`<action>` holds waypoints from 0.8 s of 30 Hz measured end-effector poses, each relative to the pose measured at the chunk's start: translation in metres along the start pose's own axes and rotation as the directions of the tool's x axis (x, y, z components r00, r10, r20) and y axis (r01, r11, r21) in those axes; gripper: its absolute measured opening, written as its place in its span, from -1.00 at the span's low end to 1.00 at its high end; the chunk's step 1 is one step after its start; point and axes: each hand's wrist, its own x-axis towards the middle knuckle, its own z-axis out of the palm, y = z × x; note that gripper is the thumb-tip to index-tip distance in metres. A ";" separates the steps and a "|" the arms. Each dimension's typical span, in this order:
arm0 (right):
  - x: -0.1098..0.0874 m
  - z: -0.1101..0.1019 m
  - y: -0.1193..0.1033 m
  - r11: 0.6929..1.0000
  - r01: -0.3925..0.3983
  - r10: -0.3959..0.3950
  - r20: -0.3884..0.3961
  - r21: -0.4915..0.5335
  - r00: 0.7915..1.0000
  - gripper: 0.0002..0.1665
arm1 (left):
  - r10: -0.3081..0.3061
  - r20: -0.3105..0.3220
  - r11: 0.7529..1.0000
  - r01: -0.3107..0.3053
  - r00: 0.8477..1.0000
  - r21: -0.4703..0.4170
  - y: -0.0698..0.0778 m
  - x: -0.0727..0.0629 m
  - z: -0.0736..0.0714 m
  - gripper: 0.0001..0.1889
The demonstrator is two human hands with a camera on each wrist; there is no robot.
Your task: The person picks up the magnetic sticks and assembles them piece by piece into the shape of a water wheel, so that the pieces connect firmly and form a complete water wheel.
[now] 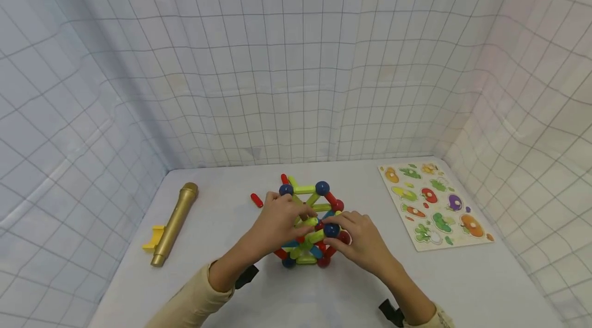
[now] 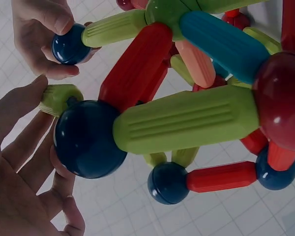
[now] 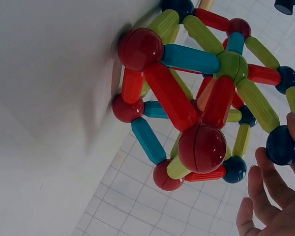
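Observation:
A frame point(image 1: 304, 189) of magnetic rods and balls in lime, red and blue stands on the table between both hands. My left hand point(image 1: 277, 221) reaches over its near left side and pinches a short lime rod point(image 2: 62, 100) between thumb and fingers. In the left wrist view that rod's end meets a dark blue ball point(image 2: 91, 139). My right hand point(image 1: 365, 243) pinches another dark blue ball point(image 3: 283, 145) on the near right. A lime rod point(image 3: 258, 105) joins this ball to a green ball point(image 3: 231, 66). Red balls point(image 3: 202, 147) sit at several corners.
A loose red rod point(image 1: 256, 200) lies left of the frame. Farther left is a gold toy microphone point(image 1: 177, 222) beside a yellow piece point(image 1: 154, 238). A vegetable puzzle board point(image 1: 439, 208) lies at right. Gridded cloth walls point(image 1: 314, 71) rise around the table's back and sides.

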 end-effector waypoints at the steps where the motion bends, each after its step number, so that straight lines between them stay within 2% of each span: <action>1: 0.000 0.000 0.000 1.000 0.001 -0.001 -0.001 0.000 1.000 -0.54 | 0.014 0.006 1.000 -0.014 1.000 0.017 0.001 0.002 -0.001 -0.71; 6: 0.002 0.000 -0.002 1.000 0.013 -0.013 0.007 0.012 1.000 -0.53 | 0.011 0.026 0.998 -0.012 1.000 0.061 0.004 0.004 -0.005 -0.73; 11: 0.003 0.000 -0.001 1.000 0.001 -0.002 0.016 0.019 1.000 -0.51 | -0.014 0.079 0.998 0.009 0.997 0.057 0.004 0.004 -0.004 -0.71; 16: 0.005 -0.001 -0.002 0.999 -0.038 0.038 -0.002 0.015 0.999 -0.43 | -0.005 0.141 0.998 -0.004 0.990 0.065 0.006 0.009 -0.002 -0.76; 19: 0.006 0.000 -0.004 0.999 -0.031 0.032 -0.011 0.025 0.999 -0.44 | -0.005 0.172 0.996 -0.011 0.985 0.087 0.007 0.011 0.001 -0.79; 24: 0.008 0.001 -0.007 0.999 -0.014 0.015 -0.025 0.038 1.000 -0.48 | 0.012 0.174 0.997 -0.025 0.985 0.073 0.004 0.009 0.003 -0.80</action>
